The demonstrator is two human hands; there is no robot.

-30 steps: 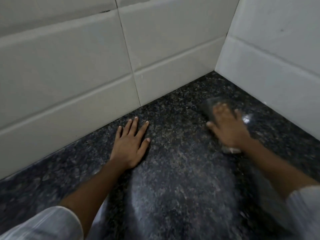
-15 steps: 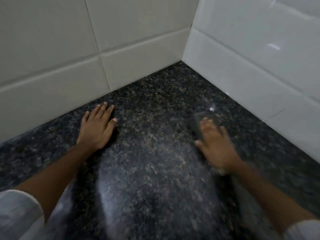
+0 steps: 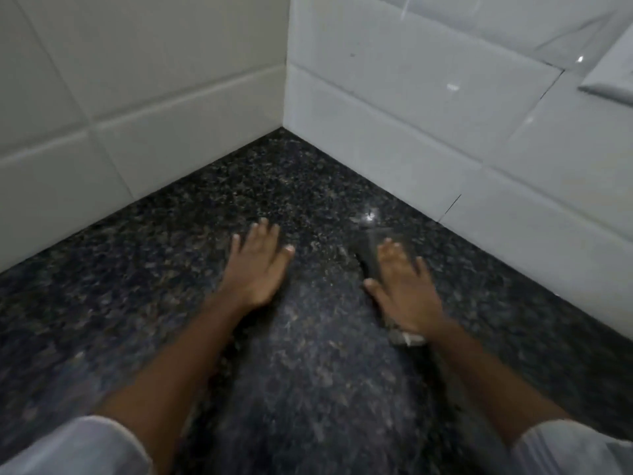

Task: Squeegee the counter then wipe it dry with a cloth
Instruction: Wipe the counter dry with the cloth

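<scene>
The dark speckled granite counter (image 3: 171, 275) fills the lower view and runs into a tiled corner. My left hand (image 3: 255, 265) lies flat on it, palm down, fingers spread, holding nothing. My right hand (image 3: 404, 286) presses flat on a dark grey cloth (image 3: 370, 258), blurred by motion. The cloth sticks out ahead of my fingers, and a paler corner shows behind my wrist. No squeegee is in view.
White tiled walls (image 3: 394, 108) meet at a corner just beyond my hands and close off the counter at the back and right. A pale ledge (image 3: 609, 77) juts from the right wall at the top right. White sleeves cover my upper arms.
My right hand has slid the cloth back toward me and to the left, away from the right wall. The view has swung left, so the corner now sits centred. My left hand stays planted.
</scene>
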